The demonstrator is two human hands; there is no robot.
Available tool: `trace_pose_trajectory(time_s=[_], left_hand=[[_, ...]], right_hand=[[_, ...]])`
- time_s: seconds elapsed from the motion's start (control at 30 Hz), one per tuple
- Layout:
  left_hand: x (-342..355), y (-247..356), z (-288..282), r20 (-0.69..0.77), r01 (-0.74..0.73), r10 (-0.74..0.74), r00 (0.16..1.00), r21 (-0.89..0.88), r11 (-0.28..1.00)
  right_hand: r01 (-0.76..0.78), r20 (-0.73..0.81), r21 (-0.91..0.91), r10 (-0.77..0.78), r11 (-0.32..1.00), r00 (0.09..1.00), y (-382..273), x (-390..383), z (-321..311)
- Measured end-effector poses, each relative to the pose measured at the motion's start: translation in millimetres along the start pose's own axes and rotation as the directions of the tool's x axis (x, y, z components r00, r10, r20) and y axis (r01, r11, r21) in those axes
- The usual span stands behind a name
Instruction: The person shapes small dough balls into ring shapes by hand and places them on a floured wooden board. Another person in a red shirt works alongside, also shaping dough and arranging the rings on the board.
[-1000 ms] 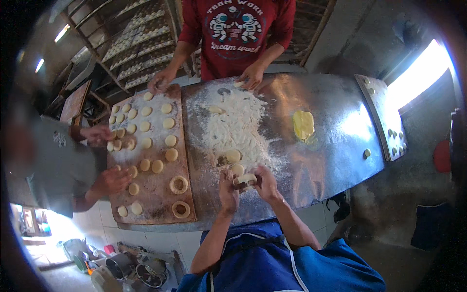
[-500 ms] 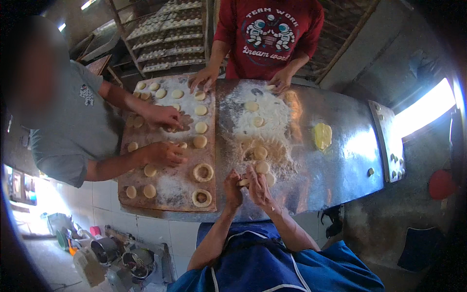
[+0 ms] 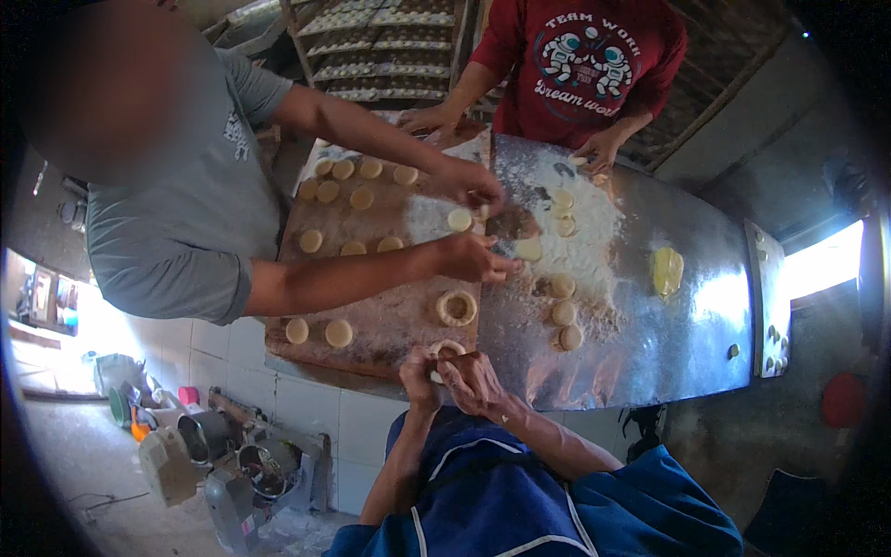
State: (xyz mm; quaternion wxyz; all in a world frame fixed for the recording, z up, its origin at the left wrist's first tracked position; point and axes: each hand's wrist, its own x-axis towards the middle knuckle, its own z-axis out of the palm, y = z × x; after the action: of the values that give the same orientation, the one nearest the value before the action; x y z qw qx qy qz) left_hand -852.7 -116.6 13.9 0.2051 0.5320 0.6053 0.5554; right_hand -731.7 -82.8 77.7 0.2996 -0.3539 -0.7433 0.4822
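My left hand (image 3: 422,381) and my right hand (image 3: 473,382) are close together at the near edge of the table, fingers closed around a small pale piece of dough (image 3: 436,377). The fingers hide most of it. Just beyond them, partly covered, lies a hollowed dough round (image 3: 448,347) on the wooden board (image 3: 390,306). Farther back on that board sits another round with a sunken middle (image 3: 456,309). To the right of my hands, several flat dough rounds (image 3: 563,313) form a line on the floured metal table (image 3: 640,343).
At the left, a person in a grey shirt (image 3: 176,195) stretches both arms across the board, one hand (image 3: 478,257) near its right edge. Opposite me, a person in red (image 3: 594,84) handles dough. A yellow lump (image 3: 667,272) lies on the metal. Racks of dough rounds (image 3: 380,46) stand behind.
My hands have moved left from the floured metal to the board's near right corner, with dough in them. The grey-shirted person's hands have reached rightward to the board's edge. The view has shifted.
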Motion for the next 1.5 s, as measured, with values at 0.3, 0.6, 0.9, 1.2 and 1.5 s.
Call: trace_pose_trajectory(time_s=[0.3, 0.6, 0.9, 1.2, 1.5], left_hand=[[6, -42, -56, -0.099, 0.462, -0.514, 0.852, -0.319, 0.828], [10, -73, -72, 0.08, 0.201, -0.249, 0.965, 0.381, 0.902], [12, 34, 46, 0.263, 0.076, -0.098, 0.96, 0.093, 0.993], [-7, 71, 202, 0.613, 0.407, -0.237, 0.754, -0.152, 0.901], [-13, 92, 210, 0.781, 0.765, -0.264, 0.566, -0.377, 0.522]], right_hand=[[0.068, -0.073, -0.208, -0.084, 0.976, 0.994, 18, 18, 52], [-0.384, -0.194, -0.296, 0.339, 0.875, 0.921, 20, -47, -50], [-0.452, -0.601, -0.466, 0.104, 0.761, 0.793, 137, -114, -158], [-0.22, -0.395, 0.503, 0.449, 0.836, 0.802, 109, -111, -191], [-0.194, -0.013, 0.918, 0.513, 0.347, 0.858, 108, -106, -227]])
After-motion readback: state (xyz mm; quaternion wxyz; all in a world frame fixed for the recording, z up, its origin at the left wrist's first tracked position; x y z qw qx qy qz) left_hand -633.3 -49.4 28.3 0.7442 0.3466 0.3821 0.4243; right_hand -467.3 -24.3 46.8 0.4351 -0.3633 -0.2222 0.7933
